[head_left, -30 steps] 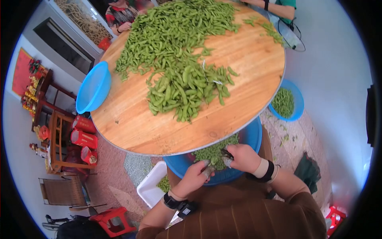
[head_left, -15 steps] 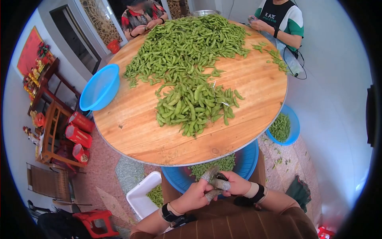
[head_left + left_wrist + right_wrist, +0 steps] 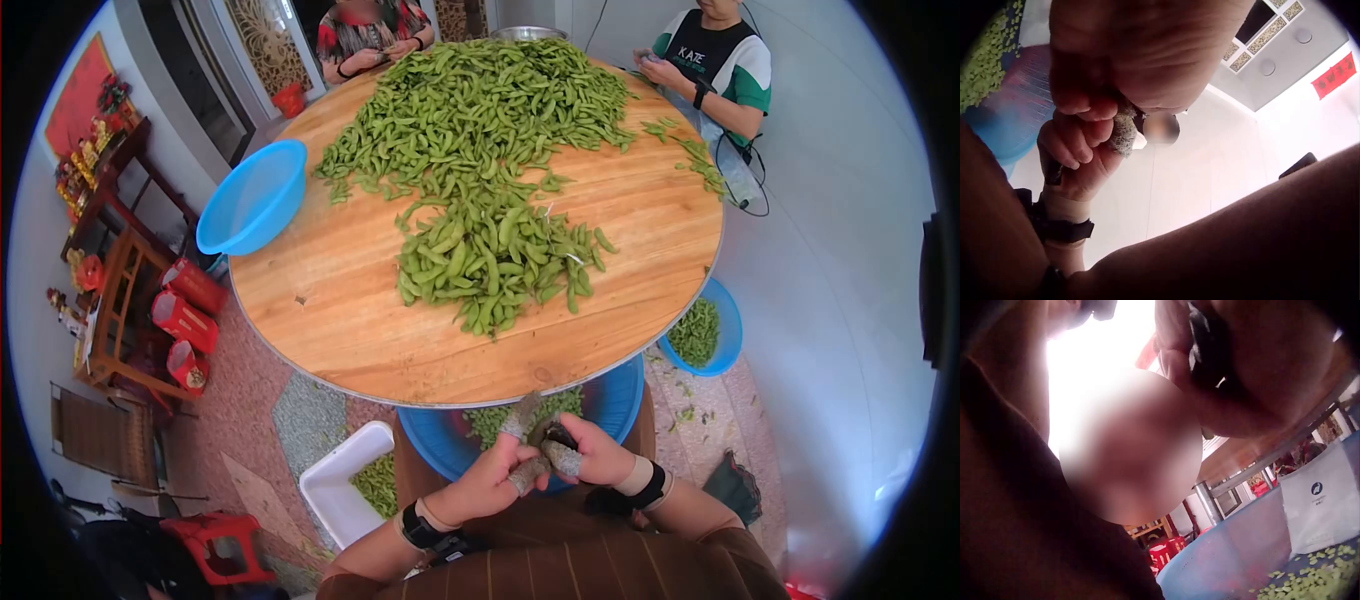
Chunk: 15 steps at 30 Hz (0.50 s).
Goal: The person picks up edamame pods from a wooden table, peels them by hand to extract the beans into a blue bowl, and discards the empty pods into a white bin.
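Left hand (image 3: 487,482) and right hand (image 3: 603,462) curl at the basin (image 3: 625,393), grip unclear, probably shelling. Next likely calls for adding to its beans (image 3: 487,424).

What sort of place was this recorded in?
Probably a room in a home: a red wall hanging beside a dark wooden stand with gold-coloured ornaments, and a round wooden table heaped with green pods, suggest a household.

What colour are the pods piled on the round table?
The pods are green, showing best in the head view.
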Motion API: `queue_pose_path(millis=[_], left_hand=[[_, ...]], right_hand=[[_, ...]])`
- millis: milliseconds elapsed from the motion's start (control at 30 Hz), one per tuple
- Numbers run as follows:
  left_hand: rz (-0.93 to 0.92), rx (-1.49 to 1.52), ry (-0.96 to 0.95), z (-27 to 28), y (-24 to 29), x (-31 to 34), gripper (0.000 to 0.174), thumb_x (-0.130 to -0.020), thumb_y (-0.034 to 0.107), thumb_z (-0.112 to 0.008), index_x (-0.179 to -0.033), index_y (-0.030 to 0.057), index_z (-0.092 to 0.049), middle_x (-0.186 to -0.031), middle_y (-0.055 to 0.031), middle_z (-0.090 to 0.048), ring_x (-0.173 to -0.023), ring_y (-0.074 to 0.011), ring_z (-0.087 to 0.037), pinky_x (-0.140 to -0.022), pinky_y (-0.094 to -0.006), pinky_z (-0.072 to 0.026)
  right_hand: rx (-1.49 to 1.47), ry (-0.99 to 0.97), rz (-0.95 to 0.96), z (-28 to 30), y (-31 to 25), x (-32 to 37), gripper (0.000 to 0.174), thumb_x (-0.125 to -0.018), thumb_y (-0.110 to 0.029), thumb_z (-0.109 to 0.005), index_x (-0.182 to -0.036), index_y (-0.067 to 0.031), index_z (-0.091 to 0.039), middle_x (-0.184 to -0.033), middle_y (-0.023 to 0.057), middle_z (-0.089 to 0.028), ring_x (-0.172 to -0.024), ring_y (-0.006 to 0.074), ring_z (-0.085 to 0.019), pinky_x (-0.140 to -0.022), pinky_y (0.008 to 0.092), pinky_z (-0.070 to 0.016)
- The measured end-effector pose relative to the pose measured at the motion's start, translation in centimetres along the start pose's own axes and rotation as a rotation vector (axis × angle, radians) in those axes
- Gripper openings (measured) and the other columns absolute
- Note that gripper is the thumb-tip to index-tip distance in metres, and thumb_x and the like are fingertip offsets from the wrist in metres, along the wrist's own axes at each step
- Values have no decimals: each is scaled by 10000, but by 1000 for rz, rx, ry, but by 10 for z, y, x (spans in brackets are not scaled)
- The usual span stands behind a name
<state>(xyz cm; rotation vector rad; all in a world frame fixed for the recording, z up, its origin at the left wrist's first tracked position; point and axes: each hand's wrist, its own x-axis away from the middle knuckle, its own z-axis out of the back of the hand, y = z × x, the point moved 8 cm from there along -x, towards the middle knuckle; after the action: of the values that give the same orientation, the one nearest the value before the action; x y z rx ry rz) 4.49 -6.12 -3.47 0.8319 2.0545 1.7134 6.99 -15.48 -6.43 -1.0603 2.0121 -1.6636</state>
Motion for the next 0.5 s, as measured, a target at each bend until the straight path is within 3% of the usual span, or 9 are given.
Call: queue_pose_path(millis=[167, 233, 267, 333, 367, 433, 467, 500], left_hand=[[13, 121, 38, 6, -5, 1, 811, -901, -27, -399, -1476, 180, 134, -858, -45, -562, -671, -84, -470, -605, -207, -410], [-44, 82, 36, 6, 3, 5, 692, -924, -6, -383, -1481, 165, -10, -918, -60, -539, -719, -93, -464, -643, -220, -407], [-45, 87, 41, 7, 2, 4, 692, -924, -6, -383, -1481, 165, -10, -918, -60, -539, -719, -93, -464, -643, -220, -407], [-102, -57, 60, 9, 7, 3, 451, -914, -1, -396, -1340, 63, -262, -910, -84, -573, -733, -147, -539, -651, -261, -444], [-86, -33, 68, 10, 1, 6, 451, -914, -1, -396, -1340, 63, -262, -910, -84, -573, -733, -147, -539, -651, -261, -444], [-217, -550, 117, 13, 7, 9, 267, -871, -15, -452, -1121, 16, -362, -889, -133, -609, -771, -250, -614, -680, -325, -481], [-189, -594, 134, 12, 9, 9, 324, -812, -44, -499, -1103, 5, -364, -864, -171, -621, -804, -332, -636, -708, -374, -496], [-167, -572, 135, 9, 7, 10, 324, -812, -44, -499, -1103, 5, -364, -864, -171, -621, -804, -332, -636, -708, -374, -496]], right_hand=[[14, 87, 29, 5, -6, 2, 285, -916, -189, -550, -1142, -43, -457, -766, 26, -558, -532, 53, -457, -462, 185, -351], [-100, -10, -29, 1, -6, 2, 316, -898, -169, -572, -1167, -49, -457, -800, 35, -574, -577, 63, -484, -495, 204, -385], [-99, -13, -36, -1, -6, 0, 316, -898, -169, -572, -1167, -49, -457, -800, 35, -574, -577, 63, -484, -495, 204, -385], [67, 80, 146, 1, -21, -5, 297, -859, -237, -638, -1057, -52, -517, -733, 25, -567, -592, 107, -518, -538, 258, -441], [54, 78, 119, 2, -17, -3, 297, -859, -237, -638, -1057, -52, -517, -733, 25, -567, -592, 107, -518, -538, 258, -441], [637, 135, 120, 14, -21, -3, 243, -831, -168, -666, -1027, -48, -587, -792, 42, -614, -688, 106, -572, -616, 268, -463], [680, 151, 122, 12, -28, -4, 205, -805, -165, -687, -949, -38, -614, -734, 51, -604, -673, 119, -584, -609, 279, -465], [664, 144, 95, 10, -26, -5, 205, -805, -165, -687, -949, -38, -614, -734, 51, -604, -673, 119, -584, -609, 279, -465]])
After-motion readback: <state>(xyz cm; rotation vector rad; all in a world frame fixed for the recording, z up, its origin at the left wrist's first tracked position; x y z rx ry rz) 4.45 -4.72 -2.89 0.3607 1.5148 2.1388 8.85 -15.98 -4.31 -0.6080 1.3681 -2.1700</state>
